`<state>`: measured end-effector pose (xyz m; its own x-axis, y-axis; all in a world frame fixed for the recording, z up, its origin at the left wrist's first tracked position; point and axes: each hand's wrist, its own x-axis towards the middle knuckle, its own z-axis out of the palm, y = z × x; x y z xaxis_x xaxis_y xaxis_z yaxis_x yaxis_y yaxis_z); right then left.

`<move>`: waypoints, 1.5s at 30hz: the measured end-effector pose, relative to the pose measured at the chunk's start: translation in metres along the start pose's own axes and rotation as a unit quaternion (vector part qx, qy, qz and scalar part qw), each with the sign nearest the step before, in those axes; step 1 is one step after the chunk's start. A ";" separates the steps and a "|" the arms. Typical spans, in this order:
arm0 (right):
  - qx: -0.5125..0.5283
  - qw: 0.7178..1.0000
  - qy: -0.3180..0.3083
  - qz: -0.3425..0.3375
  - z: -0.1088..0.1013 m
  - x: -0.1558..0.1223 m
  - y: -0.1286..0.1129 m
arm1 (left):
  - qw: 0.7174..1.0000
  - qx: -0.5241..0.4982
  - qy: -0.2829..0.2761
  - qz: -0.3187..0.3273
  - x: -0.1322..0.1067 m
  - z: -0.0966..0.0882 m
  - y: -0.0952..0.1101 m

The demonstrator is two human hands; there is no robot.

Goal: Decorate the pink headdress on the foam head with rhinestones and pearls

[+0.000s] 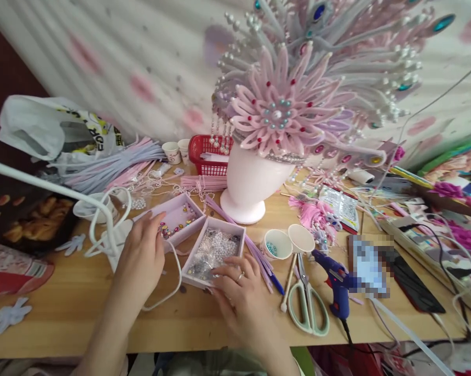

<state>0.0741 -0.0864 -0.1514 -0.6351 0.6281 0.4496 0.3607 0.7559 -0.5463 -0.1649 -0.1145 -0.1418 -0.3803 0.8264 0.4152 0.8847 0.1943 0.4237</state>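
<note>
Two shallow lilac boxes stand side by side on the wooden table before me. The left one, a gem box (188,241), holds small coloured gems. My left hand (143,253) is closed at its near left side, fingertips over the rim. In the right one, a bead box (242,241), lie white pearl beads (221,248) and small clear packets. My right hand (239,290) is at its near right corner, fingers bent over the wall and thumb outside. A ring shows on one finger. The fingertips of both hands are partly hidden.
A pink flower headdress (278,112) sits on a white head stand (254,180) behind the boxes. Rightward are paper cups (301,239), scissors (308,308), a blue glue gun (339,284) and a phone (415,282). A white cable (174,282) loops near my left hand.
</note>
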 end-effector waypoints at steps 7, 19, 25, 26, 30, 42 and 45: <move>0.002 0.992 0.100 0.073 -0.019 0.014 -0.002 | 0.997 0.027 -0.049 -0.048 0.000 -0.014 -0.027; 0.079 0.941 0.267 0.194 -0.032 0.079 -0.019 | 0.997 -0.022 -0.071 0.033 -0.007 -0.006 -0.023; 0.112 0.938 0.282 0.169 -0.036 0.126 -0.032 | 0.984 -0.098 -0.146 0.023 0.004 -0.015 -0.034; 0.122 0.941 0.271 0.159 -0.035 0.136 -0.029 | 0.981 -0.111 -0.159 0.019 0.005 -0.016 -0.034; 0.100 0.973 0.190 0.085 -0.020 0.189 -0.012 | 0.968 -0.144 -0.206 -0.015 0.010 -0.019 -0.034; 0.069 0.997 0.009 0.045 0.014 0.233 0.024 | 0.945 -0.160 -0.285 -0.034 0.014 -0.037 -0.051; 0.021 0.998 -0.022 0.058 0.010 0.222 0.026 | 0.946 -0.169 -0.272 -0.043 0.021 -0.040 -0.057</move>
<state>-0.0645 0.0711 -0.0728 -0.6208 0.7012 0.3506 0.4047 0.6697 -0.6227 -0.2335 -0.1293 -0.1252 -0.1715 0.9828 -0.0689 0.6847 0.1692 0.7089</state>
